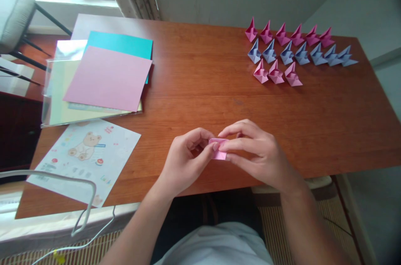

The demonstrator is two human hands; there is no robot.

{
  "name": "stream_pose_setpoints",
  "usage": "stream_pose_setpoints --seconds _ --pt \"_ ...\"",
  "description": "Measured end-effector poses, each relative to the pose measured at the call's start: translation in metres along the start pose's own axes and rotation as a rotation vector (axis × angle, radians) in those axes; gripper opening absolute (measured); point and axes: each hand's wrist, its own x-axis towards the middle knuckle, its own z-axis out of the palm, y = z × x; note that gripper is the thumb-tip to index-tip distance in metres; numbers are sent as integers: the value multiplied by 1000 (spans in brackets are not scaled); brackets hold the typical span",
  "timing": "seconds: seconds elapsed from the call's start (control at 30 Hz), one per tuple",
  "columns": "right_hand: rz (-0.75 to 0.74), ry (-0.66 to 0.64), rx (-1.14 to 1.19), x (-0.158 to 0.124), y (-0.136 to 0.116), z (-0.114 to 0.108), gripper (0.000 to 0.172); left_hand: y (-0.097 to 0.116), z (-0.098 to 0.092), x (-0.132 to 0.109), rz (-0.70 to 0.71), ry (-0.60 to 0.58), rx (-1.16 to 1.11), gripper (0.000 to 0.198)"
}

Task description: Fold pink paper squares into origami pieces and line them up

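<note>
A small folded piece of pink paper (219,155) is held between both hands, above the table's front edge. My left hand (191,154) pinches its left side between thumb and fingers. On the right side, the fingers of my right hand (255,143) press on the paper, with the thumb at its lower corner. Farther back on the right stand folded paper figures in rows: dark pink figures (282,35) at the back, light blue figures (286,52) in the middle, and three light pink figures (276,73) in front.
On the left of the wooden table (194,77) lies a pink sheet (109,79) over a teal sheet (122,43) and a clear packet (59,89). Nearer is a white sheet with a printed bear (114,160). A white bent metal tube (62,175) crosses the lower left corner.
</note>
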Motion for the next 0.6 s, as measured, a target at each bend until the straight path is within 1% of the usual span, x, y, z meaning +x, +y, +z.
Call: stream_pose_setpoints --seconds 0.13,0.2,0.33,0.5,0.6 --pt "-60 54 -21 -6 3 1 14 1 1 1 -18 -3 -35 22" --pt "-69 57 -12 -7 4 0 14 1 1 1 -20 1 -30 20" --pt "-63 3 -23 -5 5 -2 16 -1 2 0 -8 6 25 21" --pt "7 -56 -87 2 4 -3 13 0 5 1 59 62 167 21" --pt "28 -110 -48 5 3 -3 10 1 6 2 81 34 234 21"
